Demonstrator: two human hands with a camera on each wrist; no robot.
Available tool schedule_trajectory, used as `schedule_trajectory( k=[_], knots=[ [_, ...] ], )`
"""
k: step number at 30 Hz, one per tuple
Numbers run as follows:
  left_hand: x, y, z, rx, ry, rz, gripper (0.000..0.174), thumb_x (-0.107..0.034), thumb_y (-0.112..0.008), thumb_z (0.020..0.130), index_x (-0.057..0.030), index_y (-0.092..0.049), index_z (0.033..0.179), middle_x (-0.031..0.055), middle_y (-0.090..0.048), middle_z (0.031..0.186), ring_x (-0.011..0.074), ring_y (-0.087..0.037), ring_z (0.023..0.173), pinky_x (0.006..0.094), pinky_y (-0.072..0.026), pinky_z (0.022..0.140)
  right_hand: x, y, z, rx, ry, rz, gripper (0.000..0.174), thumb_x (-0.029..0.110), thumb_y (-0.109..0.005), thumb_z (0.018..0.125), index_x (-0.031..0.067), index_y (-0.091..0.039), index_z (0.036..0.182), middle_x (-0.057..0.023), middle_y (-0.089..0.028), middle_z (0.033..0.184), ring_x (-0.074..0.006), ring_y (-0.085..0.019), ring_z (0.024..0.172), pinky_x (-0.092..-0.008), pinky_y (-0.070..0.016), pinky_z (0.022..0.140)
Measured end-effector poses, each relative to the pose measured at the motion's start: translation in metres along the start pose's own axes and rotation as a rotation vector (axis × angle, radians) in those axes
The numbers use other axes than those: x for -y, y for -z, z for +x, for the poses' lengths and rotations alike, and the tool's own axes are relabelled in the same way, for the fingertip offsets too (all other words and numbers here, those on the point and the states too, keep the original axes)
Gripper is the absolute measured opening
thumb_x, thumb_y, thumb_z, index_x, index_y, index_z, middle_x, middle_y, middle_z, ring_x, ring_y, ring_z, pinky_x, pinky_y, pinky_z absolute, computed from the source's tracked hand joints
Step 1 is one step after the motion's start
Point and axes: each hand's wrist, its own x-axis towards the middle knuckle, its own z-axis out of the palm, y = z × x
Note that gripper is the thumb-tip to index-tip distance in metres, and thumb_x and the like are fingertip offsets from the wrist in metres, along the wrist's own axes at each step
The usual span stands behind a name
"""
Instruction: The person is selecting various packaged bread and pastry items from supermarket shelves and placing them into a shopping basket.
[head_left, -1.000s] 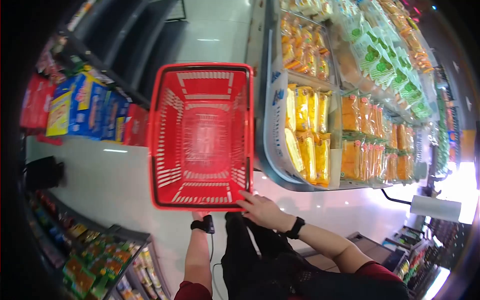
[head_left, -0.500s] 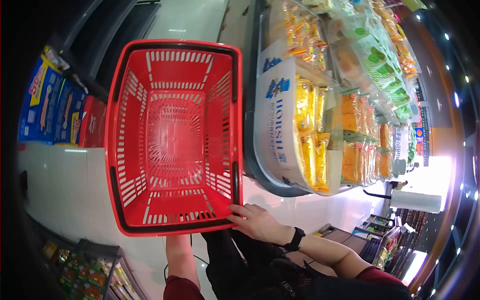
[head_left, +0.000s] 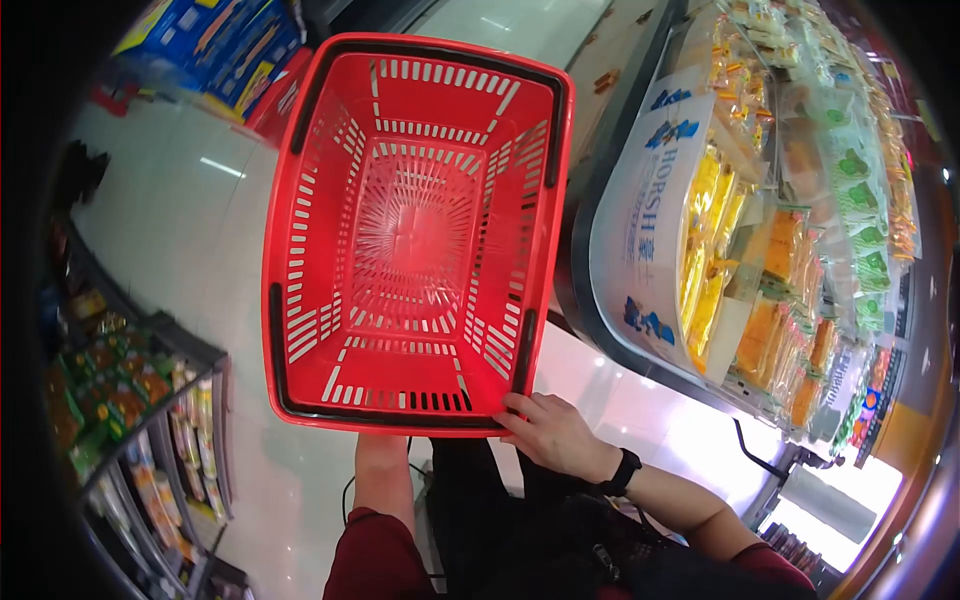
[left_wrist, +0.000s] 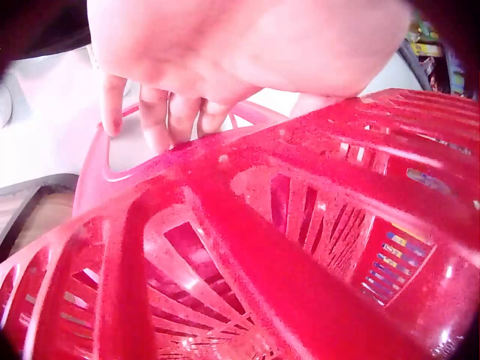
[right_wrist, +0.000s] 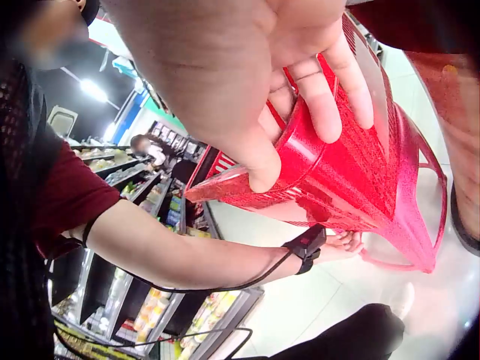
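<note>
The basket (head_left: 410, 235) is at upper middle of the frame. Your right grip (head_left: 560, 438) pinches its lower-right corner; your left grip (left_wrist: 240, 52) grasps its underside. Swinging it rightward could strike the display (head_left: 640, 230), being near.

1. From the head, looked forward and steeply down, over the person's legs (head_left: 465, 490), straight into the red basket (head_left: 410, 235), with the display stand (head_left: 635, 240) off to the right.
2. From the left wrist, looked along the left hand (left_wrist: 232, 45) towards its fingers, very near, with slotted ribs of the red basket filling the lower part.
3. From the right wrist, looked past the right hand (right_wrist: 292, 52), large and near at the top, then across the body to the left forearm (right_wrist: 187, 255) and shelves (right_wrist: 150, 195) well beyond.
4. In head and right-wrist views, shared the right hand at the basket's rim and the left forearm.
5. In both wrist views, caught the left hand, close in one, farther in the other.
</note>
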Motion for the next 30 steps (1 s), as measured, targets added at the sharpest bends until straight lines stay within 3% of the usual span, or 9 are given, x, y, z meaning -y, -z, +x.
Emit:
schedule_trajectory(
  k=[4, 8, 13, 22, 24, 27, 30],
  knots=[
    [-0.016, -0.012, -0.010, -0.012, 0.015, 0.133, 0.047, -0.049, -0.052, 0.085, -0.0166, -0.050, 0.119, 0.0050, -0.055, 0.114, 0.0223, -0.052, 0.102, 0.0414, -0.0435, 0.085, 0.000, 0.012, 0.001, -0.011, -0.035, 0.016, 0.030, 0.022, -0.067, 0.076, 0.0061, -0.058, 0.100, -0.0079, -0.053, 0.105, -0.0222, -0.057, 0.087, -0.0341, -0.0490, 0.074],
    [-0.093, -0.066, 0.002, 0.033, 0.067, 0.308, 0.046, -0.048, -0.053, 0.084, -0.0167, -0.050, 0.118, 0.0049, -0.055, 0.113, 0.0222, -0.053, 0.101, 0.0413, -0.0437, 0.085, -0.003, 0.070, 0.022, -0.033, -0.167, 0.045, 0.026, 0.021, -0.063, 0.077, 0.0049, -0.056, 0.095, -0.0078, -0.051, 0.105, -0.0228, -0.053, 0.091, -0.0352, -0.0477, 0.074],
    [-0.238, -0.166, 0.034, 0.092, 0.126, 0.527, 0.045, -0.048, -0.053, 0.084, -0.0169, -0.051, 0.117, 0.0048, -0.056, 0.112, 0.0220, -0.054, 0.099, 0.0412, -0.0441, 0.084, -0.005, 0.197, 0.083, -0.083, -0.399, 0.087, 0.026, 0.019, -0.066, 0.074, 0.0064, -0.057, 0.094, -0.0060, -0.051, 0.107, -0.0239, -0.053, 0.090, -0.0356, -0.0477, 0.074],
    [-0.537, -0.370, 0.095, 0.213, 0.213, 0.922, 0.043, -0.047, -0.054, 0.084, -0.0171, -0.052, 0.116, 0.0047, -0.057, 0.109, 0.0218, -0.055, 0.097, 0.0410, -0.0446, 0.083, -0.024, 0.496, 0.261, -0.250, -0.751, 0.053, 0.021, 0.013, -0.065, 0.072, 0.0060, -0.061, 0.090, -0.0056, -0.055, 0.110, -0.0246, -0.054, 0.085, -0.0360, -0.0464, 0.073],
    [-0.591, -0.405, 0.104, 0.242, 0.229, 1.009, 0.043, -0.046, -0.054, 0.084, -0.0172, -0.052, 0.115, 0.0046, -0.058, 0.109, 0.0218, -0.055, 0.097, 0.0409, -0.0448, 0.083, -0.021, 0.530, 0.291, -0.293, -0.832, -0.028, 0.025, 0.014, -0.070, 0.067, 0.0075, -0.062, 0.090, -0.0027, -0.056, 0.111, -0.0230, -0.054, 0.081, -0.0343, -0.0476, 0.070],
    [-0.652, -0.441, 0.112, 0.288, 0.250, 1.141, 0.042, -0.046, -0.055, 0.084, -0.0173, -0.052, 0.115, 0.0046, -0.058, 0.108, 0.0217, -0.056, 0.096, 0.0409, -0.0450, 0.083, -0.013, 0.562, 0.328, -0.294, -0.917, -0.017, 0.021, 0.014, -0.067, 0.070, 0.0076, -0.063, 0.090, -0.0027, -0.055, 0.115, -0.0229, -0.055, 0.085, -0.0349, -0.0456, 0.077],
    [-0.674, -0.459, 0.104, 0.327, 0.253, 1.240, 0.041, -0.046, -0.055, 0.084, -0.0173, -0.053, 0.114, 0.0045, -0.059, 0.107, 0.0216, -0.056, 0.095, 0.0408, -0.0452, 0.082, -0.006, 0.565, 0.345, -0.342, -0.958, 0.011, 0.022, 0.014, -0.064, 0.072, 0.0086, -0.062, 0.093, -0.0033, -0.055, 0.117, -0.0243, -0.055, 0.091, -0.0379, -0.0421, 0.086]
  ],
)
